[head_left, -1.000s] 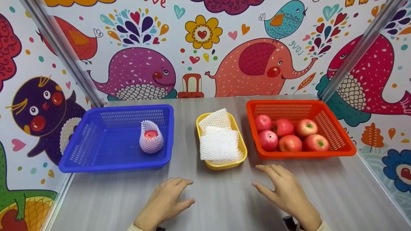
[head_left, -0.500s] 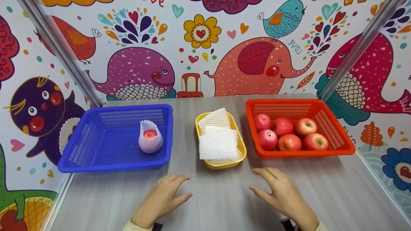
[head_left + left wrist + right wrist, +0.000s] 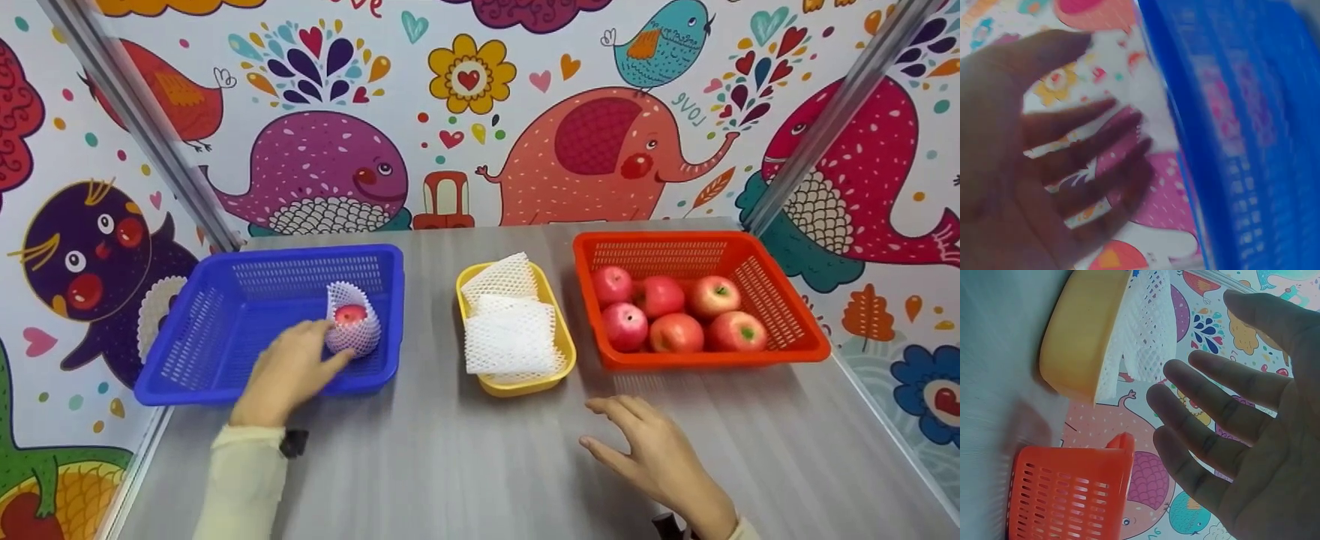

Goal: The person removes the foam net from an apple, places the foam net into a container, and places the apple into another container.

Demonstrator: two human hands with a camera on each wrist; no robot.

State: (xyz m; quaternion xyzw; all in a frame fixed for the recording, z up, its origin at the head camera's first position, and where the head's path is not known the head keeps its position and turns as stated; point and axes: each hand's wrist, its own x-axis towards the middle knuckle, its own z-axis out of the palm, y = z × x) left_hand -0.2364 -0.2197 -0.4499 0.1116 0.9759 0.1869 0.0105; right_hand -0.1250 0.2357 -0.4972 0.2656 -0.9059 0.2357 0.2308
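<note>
My left hand (image 3: 292, 369) reaches over the front of the blue basket (image 3: 225, 259), its thumb and fingers spread beside an apple in a white foam net (image 3: 363, 336). Whether the fingertips touch the net cannot be told from the head view. In the left wrist view that hand's palm (image 3: 994, 163) holds nothing, and the basket's wall stands in front of the fingers. My right hand (image 3: 660, 457) hovers above the table with loosely bent fingers, nearest to the red basket (image 3: 712, 361) of several red apples (image 3: 677, 334) and the yellow basket (image 3: 525, 388).
Several white foam nets (image 3: 510, 337) lie stacked in the yellow basket, between the blue and red ones. Behind the table (image 3: 457, 465) stand walls printed with cartoon animals. Metal posts (image 3: 832, 124) rise at both back corners.
My left hand has moved forward and left from the table to above the blue basket, next to the netted apple. The right hand has drifted only slightly down and left.
</note>
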